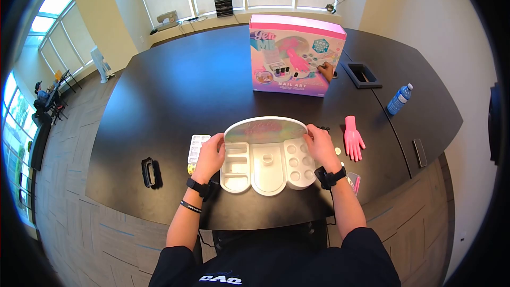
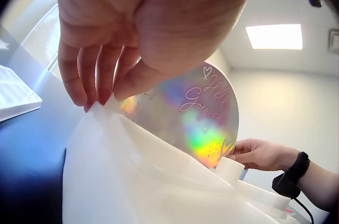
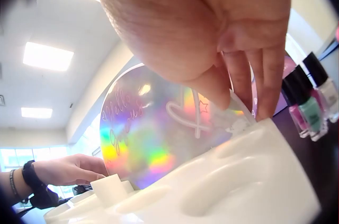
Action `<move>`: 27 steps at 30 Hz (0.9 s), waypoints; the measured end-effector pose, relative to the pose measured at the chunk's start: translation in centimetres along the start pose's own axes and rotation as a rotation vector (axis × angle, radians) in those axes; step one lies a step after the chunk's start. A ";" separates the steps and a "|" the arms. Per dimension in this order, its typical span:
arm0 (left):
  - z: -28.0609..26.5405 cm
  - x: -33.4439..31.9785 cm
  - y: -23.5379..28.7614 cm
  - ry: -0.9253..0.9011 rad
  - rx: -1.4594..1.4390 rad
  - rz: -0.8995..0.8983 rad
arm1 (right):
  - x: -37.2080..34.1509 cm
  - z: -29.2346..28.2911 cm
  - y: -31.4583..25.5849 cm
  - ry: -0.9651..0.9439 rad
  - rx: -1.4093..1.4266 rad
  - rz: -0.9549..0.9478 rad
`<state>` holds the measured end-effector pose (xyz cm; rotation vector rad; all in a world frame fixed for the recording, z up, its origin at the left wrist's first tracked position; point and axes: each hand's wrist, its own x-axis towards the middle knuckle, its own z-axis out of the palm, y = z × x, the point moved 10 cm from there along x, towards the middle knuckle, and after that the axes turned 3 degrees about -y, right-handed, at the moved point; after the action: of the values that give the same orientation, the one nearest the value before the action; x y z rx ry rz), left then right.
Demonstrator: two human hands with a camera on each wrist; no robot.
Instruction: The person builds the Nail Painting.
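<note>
A white nail-art tray (image 1: pixel 268 178) with side compartments and round wells lies in front of me. Along its back edge stands a rounded iridescent backboard (image 1: pixel 265 132), lettered "Hello Gorgeous" in the left wrist view. My left hand (image 1: pixel 211 155) pinches the backboard's lower left corner between thumb and fingers, right at the tray's edge. At the opposite corner, my right hand (image 1: pixel 321 147) pinches the board the same way, with its fingers behind and thumb in front. Several nail polish bottles (image 3: pixel 312 105) stand just beyond the right hand.
A pink model hand (image 1: pixel 353 139) lies to the right, near a water bottle (image 1: pixel 399 100) and a phone (image 1: pixel 419 152). Further back stands a large nail-art box (image 1: pixel 295 82). On the left are a white compartment tray (image 1: pixel 197 146) and a black strap-like object (image 1: pixel 150 173).
</note>
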<state>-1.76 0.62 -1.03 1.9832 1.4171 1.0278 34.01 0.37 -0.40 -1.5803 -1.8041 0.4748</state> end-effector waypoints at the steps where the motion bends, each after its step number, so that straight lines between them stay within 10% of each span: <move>1: 0.1 0.0 -0.2 -0.002 -0.001 -0.001 | 0.0 -0.1 -0.2 0.005 -0.007 -0.016; 27: 0.1 0.5 -1.8 0.046 0.094 -0.095 | 0.2 -0.4 -1.3 0.007 -0.032 -0.078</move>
<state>-2.67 1.73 -2.30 1.9484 1.5954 0.9878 33.33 0.25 0.76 -1.5252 -1.8686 0.4053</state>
